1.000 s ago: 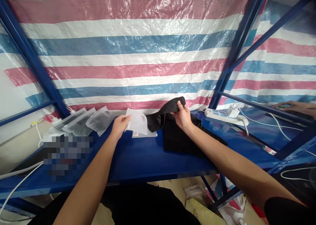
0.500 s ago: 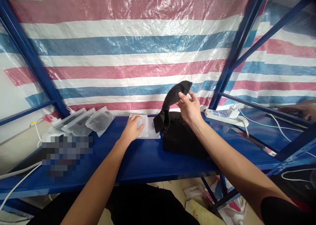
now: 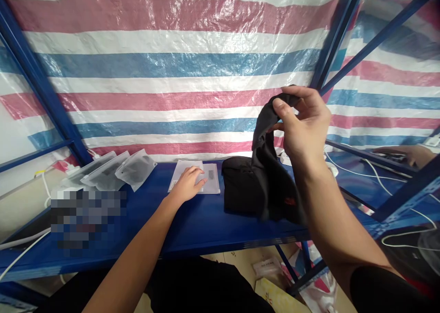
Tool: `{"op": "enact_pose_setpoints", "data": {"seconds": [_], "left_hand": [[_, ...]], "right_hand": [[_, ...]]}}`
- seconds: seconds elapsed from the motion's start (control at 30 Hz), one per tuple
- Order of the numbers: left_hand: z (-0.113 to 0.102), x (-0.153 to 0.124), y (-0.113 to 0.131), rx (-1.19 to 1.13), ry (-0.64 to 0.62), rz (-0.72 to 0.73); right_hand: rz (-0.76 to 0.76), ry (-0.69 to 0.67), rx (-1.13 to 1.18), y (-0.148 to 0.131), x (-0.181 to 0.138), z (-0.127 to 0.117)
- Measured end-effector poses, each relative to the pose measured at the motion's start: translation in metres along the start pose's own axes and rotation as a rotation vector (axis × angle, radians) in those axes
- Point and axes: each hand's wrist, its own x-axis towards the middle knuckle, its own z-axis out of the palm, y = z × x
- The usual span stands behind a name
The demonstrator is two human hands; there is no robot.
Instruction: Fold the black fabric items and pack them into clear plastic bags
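My right hand (image 3: 307,120) is raised over the right half of the blue shelf. Between thumb and fingers it pinches the top of a black cloth piece (image 3: 270,161), which hangs down with a small red mark low on it. Just behind and left of the cloth, a folded black cloth stack (image 3: 240,187) lies on the shelf, partly covered. Flat on frosted plastic zip bags (image 3: 211,178), my left hand (image 3: 189,183) rests with its fingers stretched out. Some print shows on the bags.
More frosted bags (image 3: 137,168) with dark contents lean at the left. A power strip (image 3: 285,159) is mostly hidden behind my right hand. Cables and another person's hand (image 3: 412,153) are at the far right. Blue metal posts (image 3: 41,74) frame the shelf (image 3: 202,226).
My right hand has risen and moved right with the black cloth, which now hangs lower and shows its red mark. My left hand stays on the bags, now a little lower.
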Motion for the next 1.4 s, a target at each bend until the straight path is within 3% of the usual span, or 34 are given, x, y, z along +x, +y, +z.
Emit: {"op": "enact_pose_setpoints", "data": {"seconds": [0.17,0.43,0.53,0.63,0.8,0.87,0.97,1.07,1.13,1.23,1.3,1.4], "left_hand": [[0.0,0.0,-0.001,0.009,0.003,0.011],[0.0,0.0,0.0,0.006,-0.014,-0.004],[0.0,0.0,0.001,0.012,-0.012,-0.003],[0.001,0.0,0.001,0.02,-0.018,-0.003],[0.003,-0.001,0.0,0.034,-0.024,-0.004],[0.003,-0.001,0.0,0.029,-0.029,-0.013],[0.003,-0.002,-0.001,0.027,-0.036,-0.015],[0.004,-0.001,-0.001,0.033,-0.033,0.004],[0.006,-0.001,-0.002,0.034,-0.036,0.021],[0.008,-0.002,-0.003,0.037,-0.057,0.032],[0.008,-0.002,-0.003,0.045,-0.074,0.026],[0.006,-0.002,-0.001,0.044,-0.094,0.007]], "right_hand": [[0.05,-0.051,-0.057,0.026,0.008,-0.001],[0.025,-0.005,-0.155,-0.012,0.003,-0.014],[0.083,-0.031,-0.206,-0.004,0.014,-0.01],[0.256,-0.222,-0.37,0.038,0.012,0.007],[0.663,-0.783,-0.625,0.123,-0.029,0.042],[0.704,-0.85,-0.722,0.138,-0.04,0.044],[0.537,-0.859,-0.872,0.138,-0.042,0.034],[0.431,-1.004,-0.922,0.121,-0.049,0.019],[0.489,-1.169,-0.884,0.108,-0.064,0.01],[0.693,-1.363,-0.735,0.095,-0.089,0.0],[0.826,-1.362,-0.571,0.09,-0.097,-0.009],[0.938,-1.185,-0.301,0.087,-0.09,-0.03]]}}
